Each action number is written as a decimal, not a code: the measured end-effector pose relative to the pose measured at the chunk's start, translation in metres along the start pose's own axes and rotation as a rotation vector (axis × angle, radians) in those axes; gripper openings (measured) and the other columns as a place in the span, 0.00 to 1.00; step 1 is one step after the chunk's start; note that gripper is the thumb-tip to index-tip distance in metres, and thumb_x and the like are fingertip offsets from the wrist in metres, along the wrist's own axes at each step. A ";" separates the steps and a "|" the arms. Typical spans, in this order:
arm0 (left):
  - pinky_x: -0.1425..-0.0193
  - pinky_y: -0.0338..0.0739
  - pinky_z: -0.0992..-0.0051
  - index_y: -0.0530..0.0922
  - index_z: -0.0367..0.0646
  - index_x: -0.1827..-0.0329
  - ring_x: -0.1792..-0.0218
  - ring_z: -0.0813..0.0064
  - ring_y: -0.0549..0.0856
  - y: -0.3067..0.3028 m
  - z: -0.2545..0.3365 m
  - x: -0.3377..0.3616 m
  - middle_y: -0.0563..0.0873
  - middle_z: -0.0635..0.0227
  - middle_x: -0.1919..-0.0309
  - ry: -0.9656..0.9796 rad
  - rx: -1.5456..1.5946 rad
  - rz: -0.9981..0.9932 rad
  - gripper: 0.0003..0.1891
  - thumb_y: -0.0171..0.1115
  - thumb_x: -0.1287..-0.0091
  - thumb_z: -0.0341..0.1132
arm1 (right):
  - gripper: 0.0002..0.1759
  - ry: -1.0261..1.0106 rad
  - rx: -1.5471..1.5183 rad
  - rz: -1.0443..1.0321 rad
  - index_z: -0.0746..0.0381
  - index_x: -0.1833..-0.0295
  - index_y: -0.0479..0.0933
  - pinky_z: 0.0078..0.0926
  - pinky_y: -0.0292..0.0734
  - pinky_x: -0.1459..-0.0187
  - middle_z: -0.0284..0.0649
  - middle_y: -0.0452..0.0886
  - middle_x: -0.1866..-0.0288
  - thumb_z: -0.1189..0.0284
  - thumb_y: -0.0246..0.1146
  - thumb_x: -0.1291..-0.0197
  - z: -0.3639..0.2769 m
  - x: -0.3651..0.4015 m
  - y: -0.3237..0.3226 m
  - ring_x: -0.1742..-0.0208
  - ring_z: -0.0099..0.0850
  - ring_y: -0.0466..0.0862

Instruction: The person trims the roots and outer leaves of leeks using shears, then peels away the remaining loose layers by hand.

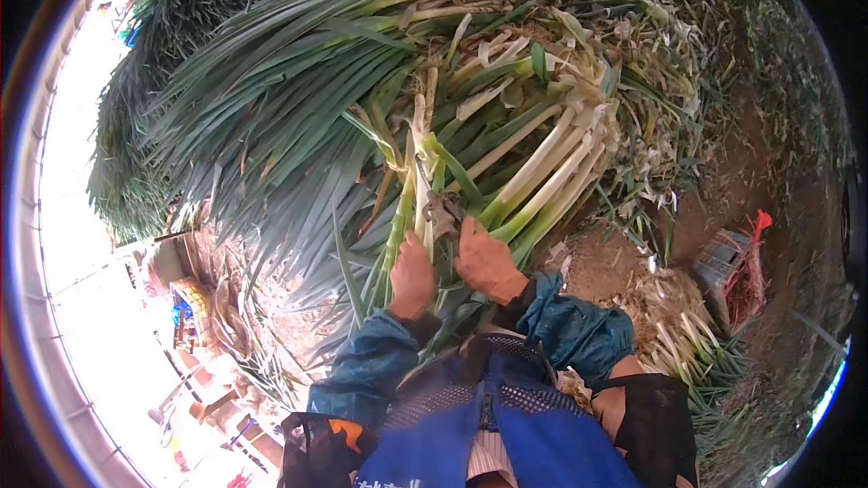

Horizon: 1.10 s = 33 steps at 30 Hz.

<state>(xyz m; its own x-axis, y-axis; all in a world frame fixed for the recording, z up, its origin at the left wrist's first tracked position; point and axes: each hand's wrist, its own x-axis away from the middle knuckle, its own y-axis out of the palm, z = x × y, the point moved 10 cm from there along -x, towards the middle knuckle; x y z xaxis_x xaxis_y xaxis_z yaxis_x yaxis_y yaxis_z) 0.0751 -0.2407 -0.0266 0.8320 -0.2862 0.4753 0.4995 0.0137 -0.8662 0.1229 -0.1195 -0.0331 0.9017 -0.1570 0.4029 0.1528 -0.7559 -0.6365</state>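
My left hand [413,276] is closed round a pale leek [421,172], which stands up from the heap with its root end away from me. Close beside it, my right hand [488,262] is closed on a small dark grey tool [442,216] that lies against the stalk. The tool's exact kind I cannot tell. Under and beyond both hands spreads a pile of leeks [551,163], white shafts to the right. Long green leaves [280,99] fan out to the left.
Peeled skins and leaf scraps [660,99] cover the ground at the right. A small bundle of leeks [692,330] lies by my right elbow, near a crate with red netting [734,271]. Another dark green leaf heap [136,136] stands at the far left, above scattered tools and stools [208,398].
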 end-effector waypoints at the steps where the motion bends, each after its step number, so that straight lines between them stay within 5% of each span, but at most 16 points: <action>1: 0.62 0.77 0.55 0.61 0.32 0.46 0.62 0.49 0.83 -0.003 0.001 0.002 0.78 0.47 0.61 0.005 0.003 0.014 0.17 0.47 0.38 0.25 | 0.23 0.022 0.025 0.018 0.70 0.53 0.60 0.46 0.76 0.61 0.58 0.74 0.57 0.68 0.60 0.49 0.001 -0.001 0.002 0.59 0.55 0.79; 4: 0.62 0.78 0.56 0.62 0.32 0.44 0.61 0.50 0.83 0.001 0.000 0.010 0.78 0.48 0.61 -0.062 -0.007 -0.048 0.18 0.47 0.37 0.26 | 0.24 -0.049 0.086 0.136 0.69 0.53 0.60 0.46 0.77 0.61 0.58 0.75 0.59 0.67 0.61 0.49 -0.007 0.007 -0.006 0.60 0.55 0.79; 10: 0.61 0.76 0.54 0.66 0.36 0.46 0.60 0.49 0.82 0.024 -0.005 0.019 0.80 0.48 0.61 -0.086 0.119 -0.111 0.16 0.47 0.36 0.30 | 0.32 0.183 0.110 -0.089 0.73 0.46 0.58 0.46 0.77 0.63 0.61 0.76 0.64 0.65 0.62 0.50 0.029 0.028 -0.005 0.64 0.55 0.80; 13: 0.59 0.74 0.52 0.70 0.42 0.49 0.61 0.46 0.81 0.021 -0.009 0.016 0.82 0.47 0.64 -0.073 0.293 -0.064 0.14 0.49 0.37 0.34 | 0.35 0.182 0.063 -0.038 0.75 0.43 0.56 0.46 0.77 0.64 0.60 0.77 0.65 0.64 0.62 0.49 0.034 0.022 -0.019 0.65 0.55 0.80; 22: 0.58 0.71 0.51 0.73 0.50 0.49 0.62 0.43 0.80 0.018 -0.020 0.024 0.82 0.47 0.66 -0.132 0.367 -0.005 0.15 0.53 0.40 0.37 | 0.36 -0.092 0.147 -0.016 0.78 0.42 0.56 0.42 0.77 0.68 0.55 0.77 0.68 0.64 0.60 0.47 -0.016 0.001 -0.016 0.68 0.50 0.81; 25: 0.58 0.71 0.52 0.73 0.50 0.48 0.61 0.43 0.80 0.016 -0.020 0.024 0.82 0.47 0.65 -0.120 0.390 0.013 0.16 0.52 0.40 0.36 | 0.38 -0.070 0.151 0.051 0.80 0.40 0.55 0.39 0.78 0.70 0.53 0.78 0.70 0.64 0.60 0.47 -0.009 -0.032 -0.014 0.70 0.47 0.81; 28: 0.58 0.71 0.52 0.72 0.49 0.47 0.61 0.43 0.80 0.010 -0.019 0.027 0.82 0.48 0.65 -0.143 0.397 0.014 0.16 0.52 0.39 0.36 | 0.30 -0.120 0.286 0.220 0.82 0.46 0.60 0.33 0.77 0.76 0.50 0.79 0.76 0.69 0.57 0.47 -0.021 -0.050 -0.026 0.76 0.42 0.82; 33: 0.57 0.73 0.57 0.73 0.49 0.45 0.61 0.49 0.82 0.011 -0.024 0.027 0.83 0.51 0.63 -0.180 0.360 -0.012 0.21 0.58 0.43 0.36 | 0.36 -0.002 0.239 0.085 0.83 0.43 0.57 0.36 0.78 0.71 0.52 0.80 0.73 0.66 0.61 0.48 -0.018 -0.051 -0.033 0.72 0.45 0.83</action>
<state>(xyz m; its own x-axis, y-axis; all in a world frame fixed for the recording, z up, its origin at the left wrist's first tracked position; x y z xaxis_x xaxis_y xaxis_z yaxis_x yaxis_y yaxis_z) 0.0970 -0.2712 -0.0272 0.8384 -0.1165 0.5325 0.5359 0.3553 -0.7659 0.0649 -0.0979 -0.0210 0.9163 -0.2118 0.3399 0.1675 -0.5682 -0.8057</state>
